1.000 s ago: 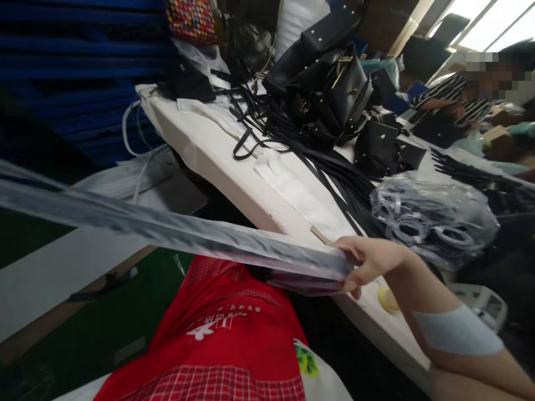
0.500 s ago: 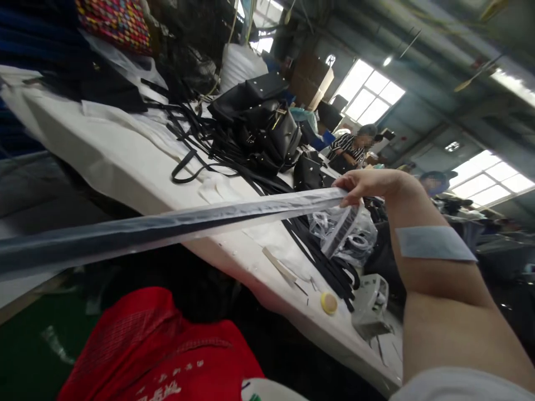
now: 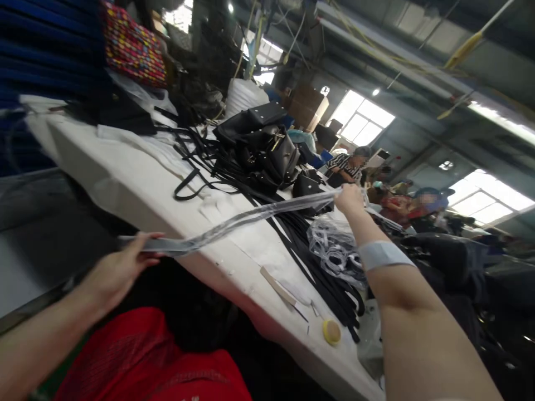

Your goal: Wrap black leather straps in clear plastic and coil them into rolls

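Note:
A long dark strap in whitish see-through plastic [image 3: 251,214] stretches between my hands, over the white worktable [image 3: 125,161], with a slight sag and twist along it. My left hand [image 3: 129,264] has its end between thumb and fingers, beyond the table's near edge. Farther off, my right hand [image 3: 350,199] is closed round the other part, its fingertips partly hidden. Below the right hand lies a clear plastic bag of white rings [image 3: 334,250]. Several bare black straps [image 3: 305,253] run along the table beneath the held strap.
Black handbags [image 3: 267,147] are piled at the table's far side. A yellow-rimmed round tape or tin [image 3: 331,332] and a tan strip [image 3: 276,287] lie near the front edge. A colourful woven bag [image 3: 134,47] is at upper left. Other people [image 3: 346,165] sit beyond.
My left hand has come into view holding the strap's left part. The strap has gone from nearly straight and close to sagging and farther away. My right hand is lower in view.

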Available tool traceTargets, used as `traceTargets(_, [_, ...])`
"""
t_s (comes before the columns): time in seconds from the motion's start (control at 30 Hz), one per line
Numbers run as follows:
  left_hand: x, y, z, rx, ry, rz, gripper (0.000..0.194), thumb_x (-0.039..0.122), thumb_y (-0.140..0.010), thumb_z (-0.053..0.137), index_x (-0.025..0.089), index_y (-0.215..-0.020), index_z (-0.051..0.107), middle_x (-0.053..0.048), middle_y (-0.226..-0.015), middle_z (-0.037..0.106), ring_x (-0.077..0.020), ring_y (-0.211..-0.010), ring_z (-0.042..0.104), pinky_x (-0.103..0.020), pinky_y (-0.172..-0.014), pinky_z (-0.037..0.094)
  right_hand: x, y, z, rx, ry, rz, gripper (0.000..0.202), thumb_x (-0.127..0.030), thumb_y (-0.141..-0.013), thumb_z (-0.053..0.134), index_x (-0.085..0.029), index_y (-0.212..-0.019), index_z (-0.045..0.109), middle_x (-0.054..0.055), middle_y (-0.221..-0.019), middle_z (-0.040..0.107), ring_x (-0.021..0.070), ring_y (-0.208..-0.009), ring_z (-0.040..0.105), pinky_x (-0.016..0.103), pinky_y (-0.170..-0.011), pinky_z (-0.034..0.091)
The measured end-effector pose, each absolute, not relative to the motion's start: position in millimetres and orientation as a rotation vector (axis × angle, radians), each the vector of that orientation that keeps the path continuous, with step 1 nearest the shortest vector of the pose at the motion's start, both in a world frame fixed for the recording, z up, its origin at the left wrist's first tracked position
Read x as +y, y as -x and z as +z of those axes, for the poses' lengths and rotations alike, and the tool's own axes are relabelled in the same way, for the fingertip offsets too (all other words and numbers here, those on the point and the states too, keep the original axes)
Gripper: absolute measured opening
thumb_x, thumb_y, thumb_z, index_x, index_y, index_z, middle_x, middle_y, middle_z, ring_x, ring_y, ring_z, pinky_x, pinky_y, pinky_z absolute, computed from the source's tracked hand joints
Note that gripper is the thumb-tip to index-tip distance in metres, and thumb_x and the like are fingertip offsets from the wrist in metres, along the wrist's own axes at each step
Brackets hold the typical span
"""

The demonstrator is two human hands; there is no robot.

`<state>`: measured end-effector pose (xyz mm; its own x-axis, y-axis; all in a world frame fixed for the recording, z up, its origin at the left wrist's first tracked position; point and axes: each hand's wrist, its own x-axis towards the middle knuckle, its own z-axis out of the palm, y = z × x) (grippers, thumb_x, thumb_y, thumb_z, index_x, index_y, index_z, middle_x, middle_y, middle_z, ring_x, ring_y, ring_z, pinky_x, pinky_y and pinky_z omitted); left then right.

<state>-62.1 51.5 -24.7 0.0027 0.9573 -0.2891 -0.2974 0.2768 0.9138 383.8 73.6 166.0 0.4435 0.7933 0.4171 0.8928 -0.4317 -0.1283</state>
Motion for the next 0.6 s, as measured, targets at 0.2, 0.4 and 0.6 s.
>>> traceTargets(0.2, [12.3,29.4,-71.3,0.854,-0.655,1.281,0.043,0.052,-0.079,0.069,0.013,-0.097,0.067,-0.007,-0.093,0.072,-0.0177,-0.081,0.068,-0.032,-0.08,0.057,38.6,-260.8,2.5,-1.91,1.843,0.87,0.035,-0.044,-0.091,0.051,-0.016,-0.087,0.073,0.008,-0.087,0.072,0.0187,-0.077,0.066,0.029,-0.07,0.049])
traceTargets(0.4, [-19.7,51.7,-75.3,1.006,-1.137,1.032,0.047,0.043,-0.077,0.073,0.015,-0.114,0.063,-0.01,-0.106,0.07,-0.0255,-0.1,0.065,-0.042,-0.096,0.049,-6.3,-139.7,-98.5,-1.118,1.221,2.021,0.063,-0.073,-0.081,0.049,-0.014,-0.094,0.065,0.006,-0.078,0.068,0.0118,-0.055,0.058,0.022,-0.049,0.04])
traceTargets(0.6, [-38.6,86.5,-102.0,0.956,-1.147,0.905,0.065,0.037,-0.07,0.08,0.02,-0.126,0.054,-0.011,-0.116,0.066,-0.0251,-0.103,0.065,-0.039,-0.092,0.05,2.3,-96.5,-129.8,-0.682,1.199,1.902,0.041,-0.052,-0.069,0.075,-0.018,-0.07,0.052,-0.004,-0.056,0.053,0.0057,-0.041,0.038,0.02,-0.04,0.027])
